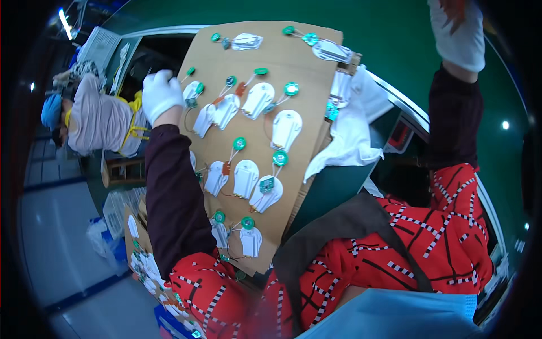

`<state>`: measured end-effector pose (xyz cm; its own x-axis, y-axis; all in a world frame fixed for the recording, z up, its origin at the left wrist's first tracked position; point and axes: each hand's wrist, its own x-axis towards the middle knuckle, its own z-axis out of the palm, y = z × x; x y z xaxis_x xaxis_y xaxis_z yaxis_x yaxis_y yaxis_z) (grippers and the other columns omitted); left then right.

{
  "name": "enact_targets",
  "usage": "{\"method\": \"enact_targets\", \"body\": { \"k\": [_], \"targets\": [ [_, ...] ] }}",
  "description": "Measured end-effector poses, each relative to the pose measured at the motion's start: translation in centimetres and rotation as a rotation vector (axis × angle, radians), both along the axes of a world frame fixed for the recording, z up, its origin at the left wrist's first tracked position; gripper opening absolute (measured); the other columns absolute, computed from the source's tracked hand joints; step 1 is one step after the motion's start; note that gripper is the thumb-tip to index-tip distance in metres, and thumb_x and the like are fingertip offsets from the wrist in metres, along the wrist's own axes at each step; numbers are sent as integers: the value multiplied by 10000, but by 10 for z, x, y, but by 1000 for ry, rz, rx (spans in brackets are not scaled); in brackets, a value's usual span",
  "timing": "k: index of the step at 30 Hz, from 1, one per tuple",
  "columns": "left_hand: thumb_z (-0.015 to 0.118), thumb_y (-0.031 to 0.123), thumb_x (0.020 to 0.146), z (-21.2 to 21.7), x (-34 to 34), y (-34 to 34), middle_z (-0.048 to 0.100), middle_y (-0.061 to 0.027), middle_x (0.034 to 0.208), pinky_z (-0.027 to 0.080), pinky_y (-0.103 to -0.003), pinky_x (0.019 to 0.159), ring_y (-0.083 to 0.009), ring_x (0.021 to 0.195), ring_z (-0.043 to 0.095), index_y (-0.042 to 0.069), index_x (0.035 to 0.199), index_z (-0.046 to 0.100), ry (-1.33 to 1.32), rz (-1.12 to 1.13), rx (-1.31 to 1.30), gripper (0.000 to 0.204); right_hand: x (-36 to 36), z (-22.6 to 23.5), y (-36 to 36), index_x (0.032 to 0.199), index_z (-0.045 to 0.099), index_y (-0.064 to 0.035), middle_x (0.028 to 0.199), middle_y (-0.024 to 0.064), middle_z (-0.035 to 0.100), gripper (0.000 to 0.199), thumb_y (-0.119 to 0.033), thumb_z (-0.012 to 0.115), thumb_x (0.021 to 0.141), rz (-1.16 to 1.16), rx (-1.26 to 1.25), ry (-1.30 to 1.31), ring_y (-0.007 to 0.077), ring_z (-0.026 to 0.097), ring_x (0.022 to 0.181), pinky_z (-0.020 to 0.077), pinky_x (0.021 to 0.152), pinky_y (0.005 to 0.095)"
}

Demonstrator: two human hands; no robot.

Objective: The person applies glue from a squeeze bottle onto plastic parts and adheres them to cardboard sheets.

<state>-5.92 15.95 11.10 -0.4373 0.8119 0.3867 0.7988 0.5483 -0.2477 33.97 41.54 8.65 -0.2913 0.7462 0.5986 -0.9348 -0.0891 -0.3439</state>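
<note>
Cardboard sheet [293, 56] lay tilted across the green workbench [395, 39], covered in rows of white plastic pieces [285, 129] wired to small green discs [291, 88]. The left hand [160, 95], in a white glove, gripped the sheet's left edge, fingers curled around it, right beside one white piece. The right hand [460, 31], also gloved, was raised well apart by the bench's far right side; whether its fingers were clenched or loose could not be told. A white cloth [353, 133] sat against the sheet's right edge.
</note>
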Motion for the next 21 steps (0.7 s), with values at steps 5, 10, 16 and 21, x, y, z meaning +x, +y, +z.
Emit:
{"method": "enact_targets", "body": {
  "k": [5, 10, 16, 21],
  "targets": [
    [566, 143, 823, -49, 119, 105, 639, -125, 994, 490, -398, 844, -317, 970, 599, 116, 986, 673, -463, -598, -241, 196, 22, -62, -40, 1286, 465, -7, 1201, 146, 582, 480, -209, 650, 892, -186, -351, -26, 260, 607, 1061, 565, 849, 363],
    [564, 210, 844, -97, 175, 152, 628, -108, 1068, 455, -410, 900, -285, 1068, 563, 92, 1016, 665, -323, -830, -402, 232, 37, -134, -35, 1304, 428, -9, 1272, 155, 540, 475, -243, 596, 926, -91, -426, -124, 313, 558, 1151, 499, 986, 436],
    [637, 299, 815, -86, 164, 127, 591, -106, 896, 466, -394, 832, -290, 940, 563, 122, 978, 658, -181, -752, -499, 242, 35, -141, -48, 1284, 439, -12, 1227, 173, 555, 474, -198, 642, 898, -85, -525, -143, 318, 595, 1082, 540, 926, 443],
    [635, 134, 795, -57, 141, 104, 563, -85, 910, 466, -386, 835, -277, 941, 553, 180, 1102, 642, -70, -841, -622, 310, 30, -146, -49, 1284, 429, -3, 1228, 185, 548, 479, -197, 639, 899, -51, -555, -123, 332, 592, 1086, 533, 937, 445]
  ]
}}
